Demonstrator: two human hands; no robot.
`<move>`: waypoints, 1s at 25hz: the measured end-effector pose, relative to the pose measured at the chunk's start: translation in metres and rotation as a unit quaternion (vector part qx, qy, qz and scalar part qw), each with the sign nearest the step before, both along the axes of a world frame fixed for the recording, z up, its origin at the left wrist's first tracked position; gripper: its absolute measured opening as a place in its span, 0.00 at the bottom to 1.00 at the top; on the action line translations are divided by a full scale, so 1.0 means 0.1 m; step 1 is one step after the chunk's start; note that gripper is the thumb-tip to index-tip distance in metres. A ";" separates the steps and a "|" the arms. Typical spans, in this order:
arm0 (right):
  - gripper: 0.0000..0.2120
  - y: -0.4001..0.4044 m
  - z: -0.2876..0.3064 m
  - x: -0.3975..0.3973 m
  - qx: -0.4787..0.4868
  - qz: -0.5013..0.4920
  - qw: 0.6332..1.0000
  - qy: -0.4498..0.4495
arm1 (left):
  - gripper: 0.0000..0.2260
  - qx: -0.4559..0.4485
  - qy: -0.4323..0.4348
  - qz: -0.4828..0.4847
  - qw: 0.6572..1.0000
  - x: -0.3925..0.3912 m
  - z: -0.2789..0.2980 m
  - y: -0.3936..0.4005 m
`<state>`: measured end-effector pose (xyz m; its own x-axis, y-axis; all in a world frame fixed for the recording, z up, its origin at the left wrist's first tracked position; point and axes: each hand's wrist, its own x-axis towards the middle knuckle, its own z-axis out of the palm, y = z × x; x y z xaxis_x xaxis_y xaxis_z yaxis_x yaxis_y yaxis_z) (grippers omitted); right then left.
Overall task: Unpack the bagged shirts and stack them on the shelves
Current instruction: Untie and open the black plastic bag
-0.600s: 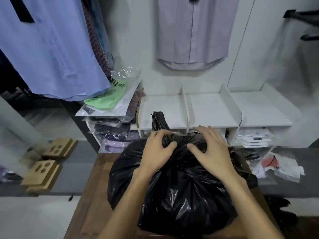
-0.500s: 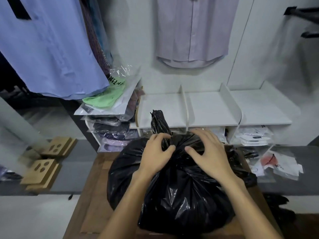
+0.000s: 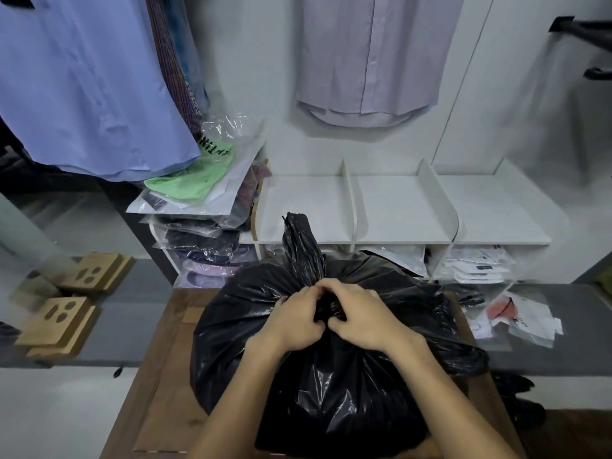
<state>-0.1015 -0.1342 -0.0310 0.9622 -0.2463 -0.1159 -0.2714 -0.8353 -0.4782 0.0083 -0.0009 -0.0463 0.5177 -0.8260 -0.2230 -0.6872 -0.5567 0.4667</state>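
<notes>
Both hands have come together at the knot: the left hand (image 3: 299,321) and right hand (image 3: 361,321) now pinch the twisted neck of the glossy, crinkled black plastic bag (image 3: 331,385), bulging in the middle of the brown wooden surface (image 3: 165,376). Untying is probably starting; the smooth white shelves (image 3: 397,210) wait behind.

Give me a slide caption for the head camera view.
Both hands, left and right, pinch the knotted neck of a black bag on a wooden table.
</notes>
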 end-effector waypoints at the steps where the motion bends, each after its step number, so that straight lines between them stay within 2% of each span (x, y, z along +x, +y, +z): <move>1: 0.33 0.02 -0.03 0.00 -0.028 0.001 0.999 0.018 | 0.27 0.014 -0.010 -0.016 1.000 0.01 -0.01 0.02; 4: 0.35 0.08 -0.10 -0.03 -0.104 -0.013 0.994 0.036 | 0.20 -0.012 -0.088 -0.016 0.996 0.02 -0.05 0.05; 7: 0.28 0.09 -0.08 -0.03 -0.132 -0.018 0.989 0.056 | 0.12 -0.050 -0.091 -0.015 0.994 0.11 0.01 0.03; 10: 0.19 0.11 -0.03 -0.03 -0.139 0.000 0.989 0.051 | 0.15 -0.082 -0.067 -0.023 0.994 0.27 0.06 0.00; 13: 0.15 0.11 0.01 -0.06 -0.126 -0.010 0.992 0.005 | 0.17 -0.098 -0.077 -0.016 0.992 0.38 0.06 0.00; 16: 0.17 0.07 0.09 -0.12 -0.104 -0.027 0.994 -0.032 | 0.15 -0.088 -0.110 0.037 0.989 0.65 0.06 0.02; 19: 0.20 0.02 0.09 -0.23 -0.103 -0.030 0.993 -0.043 | 0.11 -0.029 -0.141 0.085 0.986 0.87 0.03 0.07; 20: 0.22 0.00 0.07 -0.27 -0.109 -0.029 0.993 -0.042 | 0.10 -0.011 -0.157 0.074 0.985 0.87 0.00 0.07; 22: 0.24 -0.04 0.06 -0.33 -0.132 -0.021 0.991 -0.028 | 0.11 -0.010 -0.192 -0.025 0.981 0.82 -0.03 0.08; 24: 0.26 -0.02 0.09 -0.29 -0.150 -0.014 0.988 -0.025 | 0.15 -0.041 -0.159 -0.142 0.976 0.80 0.00 0.08; 25: 0.29 0.01 0.11 -0.24 -0.154 -0.004 0.988 -0.020 | 0.16 -0.051 -0.122 -0.169 0.977 0.81 0.03 0.07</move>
